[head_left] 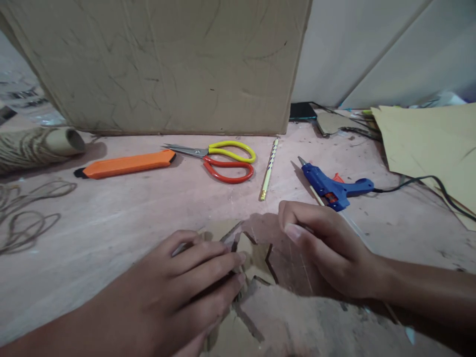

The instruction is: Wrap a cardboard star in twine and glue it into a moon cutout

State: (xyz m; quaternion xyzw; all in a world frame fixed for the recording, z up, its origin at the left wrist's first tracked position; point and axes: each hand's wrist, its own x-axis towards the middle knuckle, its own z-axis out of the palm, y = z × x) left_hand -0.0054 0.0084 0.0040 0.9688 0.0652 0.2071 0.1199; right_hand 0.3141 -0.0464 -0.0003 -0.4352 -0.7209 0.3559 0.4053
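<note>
My left hand [197,282] lies over a small star-shaped cardboard cutout [256,258], its bent fingers holding the cutout's left side down on the table. Those fingers hide part of the star. More cardboard shows around this hand: a piece [219,230] beyond the fingers and another [230,334] below them. To the right, my right hand [330,248] is closed, the thumb pressed against the curled index finger. Anything inside that pinch is hidden. It hovers or rests just in front of a blue hot glue gun [327,186], apart from the star.
Across the table lie an orange utility knife [128,164], scissors [223,161] with yellow and red handles, and a pencil [269,168]. Twine on a tube [40,146] is at left. A large cardboard panel [167,64] stands behind. Cardboard sheets [427,153] and a cord [416,181] are at right.
</note>
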